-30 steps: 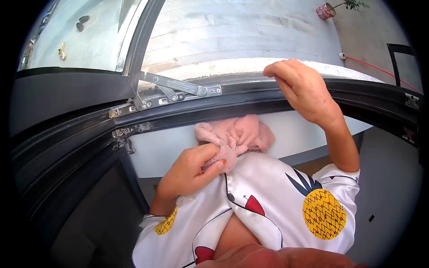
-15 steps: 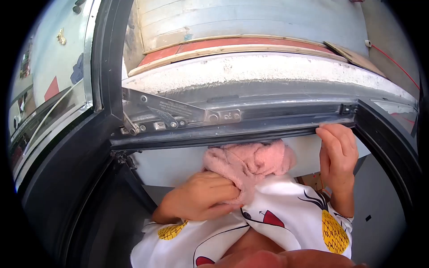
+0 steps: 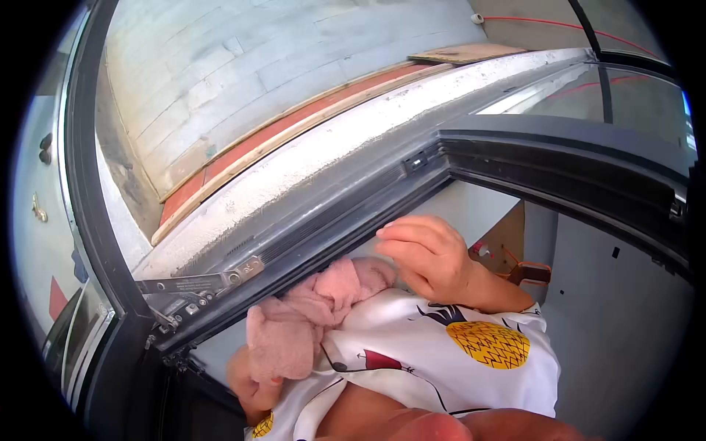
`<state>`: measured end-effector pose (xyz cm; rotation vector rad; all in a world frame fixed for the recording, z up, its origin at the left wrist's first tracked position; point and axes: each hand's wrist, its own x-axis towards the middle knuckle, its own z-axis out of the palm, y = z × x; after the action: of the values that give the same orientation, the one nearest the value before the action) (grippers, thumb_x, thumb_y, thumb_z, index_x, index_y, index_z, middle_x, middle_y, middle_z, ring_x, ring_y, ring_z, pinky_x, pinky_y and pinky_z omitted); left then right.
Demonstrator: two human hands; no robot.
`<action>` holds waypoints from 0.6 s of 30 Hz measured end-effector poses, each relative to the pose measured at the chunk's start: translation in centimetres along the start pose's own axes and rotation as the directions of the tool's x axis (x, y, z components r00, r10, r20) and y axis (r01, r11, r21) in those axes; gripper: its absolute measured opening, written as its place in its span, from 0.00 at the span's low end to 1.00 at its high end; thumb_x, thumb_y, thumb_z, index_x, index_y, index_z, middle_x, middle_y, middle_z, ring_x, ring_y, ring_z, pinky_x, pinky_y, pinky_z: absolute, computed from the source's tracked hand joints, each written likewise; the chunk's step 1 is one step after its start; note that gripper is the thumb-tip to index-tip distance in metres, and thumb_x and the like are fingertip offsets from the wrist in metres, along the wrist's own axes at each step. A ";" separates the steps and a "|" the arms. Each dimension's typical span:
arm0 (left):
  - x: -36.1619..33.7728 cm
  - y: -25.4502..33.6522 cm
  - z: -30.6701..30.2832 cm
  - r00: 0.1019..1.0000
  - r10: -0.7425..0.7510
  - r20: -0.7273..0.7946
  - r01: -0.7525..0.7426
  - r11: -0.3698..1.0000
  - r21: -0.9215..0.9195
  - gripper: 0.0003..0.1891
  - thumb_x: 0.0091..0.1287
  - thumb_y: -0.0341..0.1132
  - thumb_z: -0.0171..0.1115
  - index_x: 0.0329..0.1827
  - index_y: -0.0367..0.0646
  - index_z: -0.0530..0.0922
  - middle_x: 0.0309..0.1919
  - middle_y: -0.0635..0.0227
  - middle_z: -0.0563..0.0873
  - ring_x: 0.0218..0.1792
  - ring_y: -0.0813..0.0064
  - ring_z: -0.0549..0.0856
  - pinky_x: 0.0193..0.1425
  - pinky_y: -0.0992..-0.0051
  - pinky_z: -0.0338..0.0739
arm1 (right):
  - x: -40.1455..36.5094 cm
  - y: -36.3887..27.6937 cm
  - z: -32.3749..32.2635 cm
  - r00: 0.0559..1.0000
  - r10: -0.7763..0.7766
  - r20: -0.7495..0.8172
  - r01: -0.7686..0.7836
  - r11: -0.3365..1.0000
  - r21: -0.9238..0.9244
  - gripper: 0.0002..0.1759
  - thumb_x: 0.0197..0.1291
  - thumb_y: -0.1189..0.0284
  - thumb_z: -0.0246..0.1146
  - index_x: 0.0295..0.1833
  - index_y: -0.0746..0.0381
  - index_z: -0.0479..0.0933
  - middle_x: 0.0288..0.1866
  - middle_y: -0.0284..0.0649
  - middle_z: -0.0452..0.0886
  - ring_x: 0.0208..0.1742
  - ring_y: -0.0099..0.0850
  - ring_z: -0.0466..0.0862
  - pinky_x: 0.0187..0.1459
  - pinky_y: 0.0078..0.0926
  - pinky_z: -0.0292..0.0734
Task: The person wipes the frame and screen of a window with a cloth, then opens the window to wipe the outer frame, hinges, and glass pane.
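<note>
A fluffy pink cloth (image 3: 323, 298) lies bunched between the dark window frame (image 3: 316, 253) and the patterned white shirt. My left hand (image 3: 250, 378), low at the left, is closed on the near end of this cloth, which covers most of the fingers. My right hand (image 3: 430, 257) hovers at the inner edge of the frame's bottom rail, its fingers loosely bent and the thumb held apart below them. Nothing shows in it. A metal hinge arm (image 3: 198, 283) sits in the rail's left corner.
Outside the rail runs a rough white sill (image 3: 294, 173), with a red strip and wooden edging beyond it. An opened dark window sash (image 3: 559, 162) reaches out to the right. An orange-edged holder (image 3: 533, 273) is below at the right. A red cable (image 3: 544, 23) crosses the top.
The view has turned and shifted right, so the rail now slants. My left hand has moved left and down with the cloth spreading out from it. My right hand's fingers stay near the rail.
</note>
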<state>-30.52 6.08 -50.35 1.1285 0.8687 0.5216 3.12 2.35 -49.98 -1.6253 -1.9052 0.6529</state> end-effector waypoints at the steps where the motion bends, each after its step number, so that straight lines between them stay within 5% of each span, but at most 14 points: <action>1: -0.1 0.1 1.3 0.977 0.064 -0.203 -0.089 0.989 -0.120 0.19 0.64 0.44 0.69 0.50 0.41 0.78 0.50 0.57 0.84 0.46 0.63 0.85 0.49 0.65 0.78 | -0.4 -0.4 -0.2 1.000 0.005 0.007 -0.006 0.994 0.112 0.17 0.50 0.84 0.63 0.48 0.65 0.81 0.49 0.45 0.83 0.49 0.42 0.83 0.49 0.36 0.80; 3: -0.7 -0.5 1.9 0.873 0.183 -0.453 -0.225 0.974 -0.040 0.24 0.67 0.47 0.68 0.59 0.41 0.74 0.55 0.56 0.82 0.51 0.64 0.84 0.56 0.63 0.76 | -0.9 -1.5 0.1 0.999 -0.002 -0.034 0.012 0.956 0.294 0.16 0.54 0.83 0.62 0.50 0.65 0.80 0.49 0.46 0.84 0.48 0.43 0.84 0.49 0.37 0.79; 4: 0.0 -0.5 1.3 0.828 0.286 -0.483 -0.248 0.958 0.142 0.27 0.68 0.48 0.67 0.63 0.41 0.71 0.58 0.56 0.80 0.54 0.64 0.82 0.60 0.61 0.75 | -1.2 -1.9 0.2 0.998 -0.010 -0.058 0.031 0.924 0.381 0.15 0.56 0.83 0.62 0.51 0.65 0.80 0.49 0.46 0.84 0.48 0.43 0.84 0.49 0.37 0.79; 7: 1.8 0.4 2.4 0.773 0.478 -0.417 -0.487 0.868 0.095 0.33 0.68 0.44 0.66 0.71 0.41 0.64 0.65 0.53 0.75 0.63 0.58 0.78 0.66 0.55 0.74 | -2.0 -2.3 -0.9 0.996 -0.034 -0.080 0.059 0.943 0.329 0.15 0.59 0.81 0.61 0.53 0.66 0.79 0.48 0.47 0.84 0.47 0.44 0.84 0.50 0.37 0.79; 9: 4.8 3.3 5.3 0.798 0.571 -0.191 -0.597 0.794 -0.119 0.32 0.70 0.39 0.63 0.74 0.43 0.62 0.68 0.51 0.72 0.65 0.56 0.76 0.68 0.55 0.72 | -2.8 -3.4 -3.9 0.964 -0.053 -0.260 0.093 0.985 0.145 0.14 0.60 0.83 0.57 0.52 0.67 0.78 0.48 0.48 0.84 0.47 0.44 0.84 0.51 0.37 0.79; 11: 7.4 6.6 8.3 0.704 0.710 0.015 -0.679 0.678 -0.281 0.32 0.71 0.34 0.59 0.77 0.45 0.59 0.71 0.50 0.69 0.68 0.55 0.74 0.71 0.54 0.70 | -3.5 -4.6 -7.6 0.848 -0.223 -0.481 0.193 0.975 -0.112 0.14 0.61 0.84 0.55 0.51 0.67 0.77 0.47 0.49 0.84 0.46 0.43 0.84 0.51 0.37 0.80; 13: 10.1 10.6 11.5 0.494 0.860 0.129 -0.792 0.507 -0.341 0.31 0.72 0.29 0.53 0.77 0.42 0.56 0.69 0.48 0.70 0.65 0.57 0.77 0.68 0.58 0.72 | -5.1 -5.1 -11.0 0.643 -0.388 -0.661 0.187 0.916 -0.356 0.16 0.62 0.84 0.50 0.55 0.67 0.74 0.53 0.51 0.81 0.53 0.41 0.82 0.56 0.38 0.78; 16: 13.0 17.0 16.0 0.227 0.949 0.217 -0.880 0.296 -0.371 0.31 0.73 0.32 0.51 0.78 0.45 0.54 0.69 0.50 0.70 0.66 0.57 0.75 0.71 0.59 0.70 | -5.0 -6.4 -16.5 0.376 -0.582 -0.722 0.102 0.800 -0.591 0.20 0.65 0.81 0.47 0.62 0.65 0.67 0.64 0.54 0.73 0.64 0.43 0.76 0.63 0.38 0.75; 18: 13.1 21.6 19.2 0.177 0.963 0.201 -0.878 0.247 -0.409 0.31 0.73 0.36 0.51 0.78 0.45 0.54 0.69 0.51 0.70 0.67 0.58 0.75 0.73 0.61 0.68 | -2.9 -7.0 -20.6 0.194 -0.683 -0.704 0.056 0.724 -0.688 0.22 0.66 0.80 0.45 0.65 0.64 0.64 0.68 0.54 0.69 0.69 0.44 0.73 0.65 0.38 0.73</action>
<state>-6.05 13.05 -31.42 1.4362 -0.4458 1.3059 12.43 -1.27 -30.47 -1.1356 -1.3818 -1.0516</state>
